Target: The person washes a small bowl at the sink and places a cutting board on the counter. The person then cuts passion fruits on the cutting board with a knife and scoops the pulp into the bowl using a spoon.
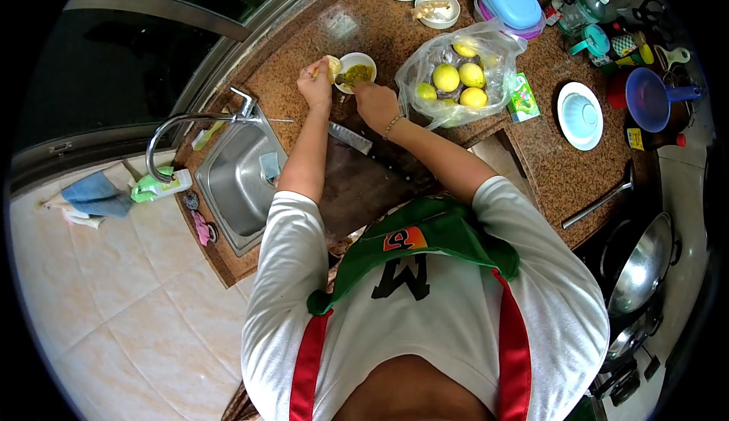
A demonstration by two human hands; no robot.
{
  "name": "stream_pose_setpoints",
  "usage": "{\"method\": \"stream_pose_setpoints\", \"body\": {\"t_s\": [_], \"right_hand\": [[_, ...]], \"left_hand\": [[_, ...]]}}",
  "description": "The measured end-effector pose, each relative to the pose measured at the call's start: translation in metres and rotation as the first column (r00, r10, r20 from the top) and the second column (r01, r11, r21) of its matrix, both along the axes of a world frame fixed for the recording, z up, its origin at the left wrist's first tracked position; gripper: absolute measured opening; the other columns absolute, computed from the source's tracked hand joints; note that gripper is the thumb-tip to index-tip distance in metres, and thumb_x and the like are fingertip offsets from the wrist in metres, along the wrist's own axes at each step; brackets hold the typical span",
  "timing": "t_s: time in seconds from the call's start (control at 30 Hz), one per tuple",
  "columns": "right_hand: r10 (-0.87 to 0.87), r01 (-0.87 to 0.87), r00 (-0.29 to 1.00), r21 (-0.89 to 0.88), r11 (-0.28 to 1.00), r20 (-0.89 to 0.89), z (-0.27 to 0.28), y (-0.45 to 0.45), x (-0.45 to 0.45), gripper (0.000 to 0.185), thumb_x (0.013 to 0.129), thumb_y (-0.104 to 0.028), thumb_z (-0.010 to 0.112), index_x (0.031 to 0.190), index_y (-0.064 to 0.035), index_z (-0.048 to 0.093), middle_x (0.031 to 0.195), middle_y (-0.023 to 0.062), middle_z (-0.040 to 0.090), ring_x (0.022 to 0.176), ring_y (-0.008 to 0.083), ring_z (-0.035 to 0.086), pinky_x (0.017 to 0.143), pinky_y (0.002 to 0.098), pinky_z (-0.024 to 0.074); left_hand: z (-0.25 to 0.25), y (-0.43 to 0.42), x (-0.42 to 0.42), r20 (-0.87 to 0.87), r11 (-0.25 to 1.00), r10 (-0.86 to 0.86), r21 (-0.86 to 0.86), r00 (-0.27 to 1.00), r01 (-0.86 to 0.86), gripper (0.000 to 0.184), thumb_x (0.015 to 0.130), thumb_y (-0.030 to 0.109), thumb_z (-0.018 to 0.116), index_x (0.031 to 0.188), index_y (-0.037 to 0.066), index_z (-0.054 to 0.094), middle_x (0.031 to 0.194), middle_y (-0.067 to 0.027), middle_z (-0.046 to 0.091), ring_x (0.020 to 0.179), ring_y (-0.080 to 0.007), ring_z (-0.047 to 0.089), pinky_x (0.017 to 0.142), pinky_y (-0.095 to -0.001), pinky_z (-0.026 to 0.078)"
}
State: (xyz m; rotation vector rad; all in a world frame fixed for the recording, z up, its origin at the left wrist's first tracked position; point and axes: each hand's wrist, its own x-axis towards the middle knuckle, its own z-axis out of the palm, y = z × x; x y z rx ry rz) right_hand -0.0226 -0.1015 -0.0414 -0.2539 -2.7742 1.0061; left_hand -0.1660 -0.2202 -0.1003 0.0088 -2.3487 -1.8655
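My left hand (314, 85) is closed around a yellow fruit half (333, 65), which looks like passion fruit, held at the left rim of a small white bowl (371, 60). Yellow-green pulp with dark specks (357, 74) lies in that bowl. My right hand (377, 108) is closed at the bowl's near side on what looks like a spoon (342, 78), its handle hidden by the fingers. Below the hands, a wide-bladed knife (350, 138) lies on a dark board. Right of the bowl, a clear plastic bag (414, 72) holds several whole yellow fruits (446, 77).
A steel sink (241, 170) with a curved faucet (156, 148) is at the left. On the brown counter stand a green box (522, 98), a white plate (563, 123) with a blue bowl, and lidded containers (510, 5). Bottles and a wok (642, 269) line the right side.
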Motion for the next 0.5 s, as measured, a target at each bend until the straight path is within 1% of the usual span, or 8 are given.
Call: {"method": "stream_pose_setpoints", "body": {"t_s": [0.1, 0.17, 0.23, 0.33, 0.4, 0.43, 0.47, 0.5], "right_hand": [[0.001, -0.003, 0.999, 0.053, 0.999, 0.039, -0.002, 0.002, 0.002, 0.013, 0.083, -0.010, 0.051, 0.086, -0.0038, 0.062, 0.080, 0.0173, 0.066, 0.071, 0.0327, 0.067, 0.064, 0.0431, 0.0537], [-0.012, 0.011, 1.000, 0.073, 0.997, 0.019, -0.006, 0.004, 0.004, 0.013, 0.085, -0.013, 0.052, 0.084, -0.0040, 0.062, 0.079, 0.0168, 0.066, 0.070, 0.0330, 0.066, 0.062, 0.0437, 0.0532], [-0.027, 0.027, 1.000, 0.093, 0.995, -0.002, -0.006, 0.004, 0.004, 0.015, 0.087, -0.015, 0.052, 0.082, -0.0042, 0.061, 0.078, 0.0164, 0.065, 0.069, 0.0332, 0.066, 0.060, 0.0443, 0.0527], [-0.060, 0.060, 0.998, 0.025, 0.998, -0.004, -0.001, 0.004, 0.004, 0.017, 0.089, -0.018, 0.052, 0.083, -0.0036, 0.060, 0.079, 0.0173, 0.065, 0.069, 0.0342, 0.065, 0.060, 0.0447, 0.0524], [-0.020, 0.015, 0.996, -0.049, 0.999, -0.084, 0.004, 0.003, 0.007, 0.019, 0.091, -0.020, 0.052, 0.086, -0.0035, 0.059, 0.080, 0.0175, 0.065, 0.070, 0.0350, 0.065, 0.061, 0.0451, 0.0518], [-0.021, 0.017, 0.996, -0.049, 0.999, -0.085, 0.006, 0.002, 0.007, 0.019, 0.091, -0.020, 0.052, 0.086, -0.0035, 0.059, 0.080, 0.0175, 0.065, 0.070, 0.0350, 0.065, 0.061, 0.0451, 0.0518], [-0.021, 0.017, 0.997, -0.049, 0.999, -0.074, 0.009, 0.001, 0.008, 0.015, 0.088, -0.016, 0.051, 0.087, -0.0032, 0.059, 0.079, 0.0172, 0.066, 0.070, 0.0343, 0.066, 0.060, 0.0447, 0.0525], [-0.020, 0.017, 0.998, -0.049, 0.999, -0.064, 0.008, 0.001, 0.008, 0.013, 0.084, -0.012, 0.050, 0.088, -0.0029, 0.059, 0.078, 0.0168, 0.066, 0.069, 0.0336, 0.067, 0.060, 0.0444, 0.0531]], "left_hand": [[-0.002, -0.001, -0.002, -0.005, 1.000, 0.006, 0.014, 1.000, -0.006, 0.023, 0.081, 0.022, 0.073, 0.085, -0.001, 0.073, 0.083, -0.0085, 0.061, 0.079, -0.0172, 0.059, 0.075, -0.0320, 0.047], [-0.004, -0.002, -0.001, -0.007, 0.999, 0.011, 0.031, 1.000, -0.011, 0.023, 0.081, 0.021, 0.073, 0.085, -0.001, 0.073, 0.083, -0.0083, 0.061, 0.079, -0.0170, 0.059, 0.075, -0.0315, 0.047], [-0.004, -0.002, -0.002, -0.002, 0.994, 0.027, 0.103, 1.000, -0.027, 0.023, 0.080, 0.021, 0.074, 0.085, -0.002, 0.072, 0.083, -0.0073, 0.061, 0.079, -0.0166, 0.059, 0.075, -0.0306, 0.047], [-0.003, -0.002, -0.002, 0.056, 0.991, 0.028, 0.131, 0.998, -0.035, 0.024, 0.080, 0.020, 0.074, 0.083, -0.003, 0.072, 0.084, -0.0069, 0.061, 0.079, -0.0167, 0.060, 0.074, -0.0302, 0.047], [-0.001, 0.001, 0.001, 0.067, 0.989, 0.035, 0.139, 0.997, -0.044, 0.024, 0.080, 0.020, 0.074, 0.084, -0.003, 0.071, 0.085, -0.0071, 0.061, 0.079, -0.0169, 0.060, 0.074, -0.0303, 0.047], [0.001, 0.003, 0.004, 0.077, 0.988, 0.041, 0.147, 0.996, -0.053, 0.024, 0.080, 0.021, 0.074, 0.084, -0.003, 0.071, 0.085, -0.0073, 0.061, 0.079, -0.0171, 0.060, 0.074, -0.0304, 0.047], [0.004, 0.005, 0.005, 0.077, 0.988, 0.040, 0.148, 0.996, -0.051, 0.024, 0.080, 0.021, 0.074, 0.084, -0.003, 0.071, 0.085, -0.0073, 0.061, 0.079, -0.0171, 0.060, 0.074, -0.0304, 0.047], [0.003, 0.006, 0.006, 0.033, 0.994, 0.054, 0.090, 0.998, -0.056, 0.024, 0.080, 0.021, 0.074, 0.084, -0.003, 0.071, 0.085, -0.0075, 0.060, 0.079, -0.0175, 0.059, 0.074, -0.0308, 0.047]]}}
